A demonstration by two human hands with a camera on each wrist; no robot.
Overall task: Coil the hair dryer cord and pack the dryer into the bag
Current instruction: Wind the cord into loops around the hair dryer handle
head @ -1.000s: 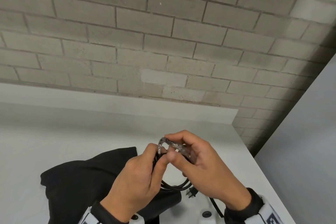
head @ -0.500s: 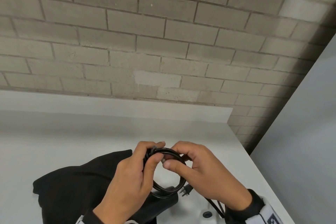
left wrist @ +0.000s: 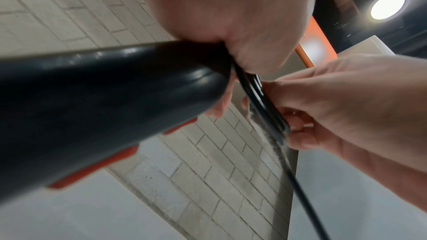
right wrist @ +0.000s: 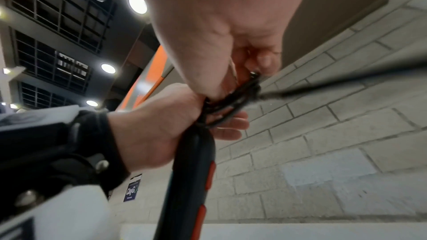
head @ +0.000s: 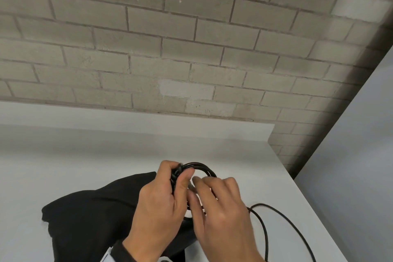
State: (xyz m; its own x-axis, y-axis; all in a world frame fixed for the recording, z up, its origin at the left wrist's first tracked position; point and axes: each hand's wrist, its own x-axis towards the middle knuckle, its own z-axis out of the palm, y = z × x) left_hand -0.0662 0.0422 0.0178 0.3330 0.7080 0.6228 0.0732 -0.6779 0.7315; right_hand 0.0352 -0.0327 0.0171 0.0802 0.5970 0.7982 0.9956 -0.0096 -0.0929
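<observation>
A black cord (head: 204,168) is wound into a small coil above the table. My left hand (head: 180,176) grips the coil's left side, thumb over the strands. Just to its right, my right hand (head: 198,189) pinches the cord (right wrist: 245,87) against the coil. A loose length of cord (head: 264,221) loops away to the right over the table. The hair dryer handle (left wrist: 110,101), black with red buttons (right wrist: 209,174), hangs below my left hand; in the head view my hands hide most of it. The black bag (head: 89,217) lies flat to the left under my left wrist.
The white table (head: 85,159) ends at a brick wall (head: 191,49) behind. Its right edge (head: 306,198) runs close to my right hand, with a grey panel (head: 350,176) beyond it.
My right hand has dropped from the top of the coil to its right side. A loose loop of cord now trails out to the right across the table. The left hand keeps its grip.
</observation>
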